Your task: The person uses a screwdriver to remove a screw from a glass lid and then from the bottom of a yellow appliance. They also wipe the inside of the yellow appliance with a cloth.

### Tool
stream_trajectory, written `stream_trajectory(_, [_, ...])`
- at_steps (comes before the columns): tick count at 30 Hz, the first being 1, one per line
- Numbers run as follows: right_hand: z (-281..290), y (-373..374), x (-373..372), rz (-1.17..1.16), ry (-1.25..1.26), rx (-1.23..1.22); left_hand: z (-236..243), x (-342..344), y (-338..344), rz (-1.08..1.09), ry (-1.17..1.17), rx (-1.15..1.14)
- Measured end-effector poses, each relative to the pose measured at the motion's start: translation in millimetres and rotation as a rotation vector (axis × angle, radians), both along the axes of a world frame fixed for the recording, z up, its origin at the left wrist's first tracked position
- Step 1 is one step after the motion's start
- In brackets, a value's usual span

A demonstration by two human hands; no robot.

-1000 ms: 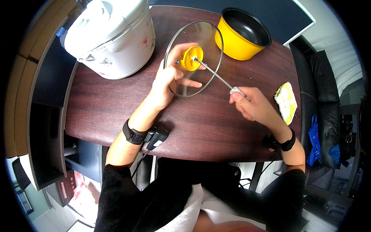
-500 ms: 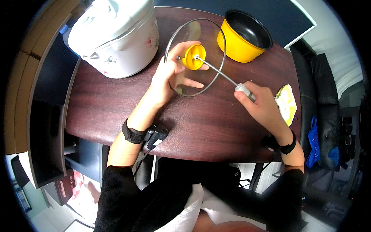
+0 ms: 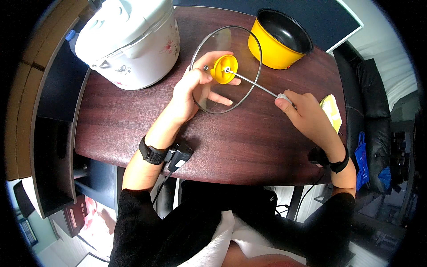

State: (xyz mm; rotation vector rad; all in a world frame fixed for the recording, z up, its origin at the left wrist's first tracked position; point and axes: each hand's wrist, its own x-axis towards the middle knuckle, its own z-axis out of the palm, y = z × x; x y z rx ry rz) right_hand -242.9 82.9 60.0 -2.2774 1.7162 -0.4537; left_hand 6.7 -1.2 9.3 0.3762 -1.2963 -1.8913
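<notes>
My left hand (image 3: 187, 89) is closed round the edge of a clear glass lid (image 3: 243, 91) held upright, with some fingers spread behind the glass. A yellow knob (image 3: 219, 62) sits at the lid's middle, a small metal fitting (image 3: 206, 68) beside it. My right hand (image 3: 302, 113) grips the grey handle of a screwdriver (image 3: 258, 85), whose long shaft reaches the white centre of the knob.
A white floral rice cooker (image 3: 133, 62) stands at back left, a yellow pot with black interior (image 3: 267, 49) at back right. A pale yellow cloth (image 3: 331, 111) lies at the right edge of the brown table (image 3: 231, 151). A black sofa (image 3: 373, 89) is beyond.
My right hand has moved rightward and rotated on the screwdriver handle. The lid and knob have shifted slightly right, and lately down, with my left hand still on them.
</notes>
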Motion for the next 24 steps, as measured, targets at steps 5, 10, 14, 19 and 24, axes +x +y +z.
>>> stream_trajectory(5, [-13.3, -0.2, 9.1, -0.137, -0.492, 0.532, 1.0, 1.2, 2.2, 0.062, 0.003, -0.043])
stream_trajectory(10, [-32.9, 7.3, 15.7, -0.196, -0.891, 0.888, 3.2, -1.7, 4.1, 0.179, -0.134, -0.120])
stream_trajectory(14, [-35.6, 12.4, 32.2, -0.184, -1.092, 0.977, 1.5, -0.4, 3.8, 0.197, -0.115, -0.110])
stream_trajectory(19, [-26.9, 13.0, 39.1, -0.207, -1.247, 1.143, -6.1, 2.6, 1.7, 0.261, -0.160, -0.233])
stream_trajectory(24, [-24.0, 11.1, 32.7, -0.202, -1.215, 1.121, 1.3, 1.7, 1.7, 0.243, -0.185, -0.201])
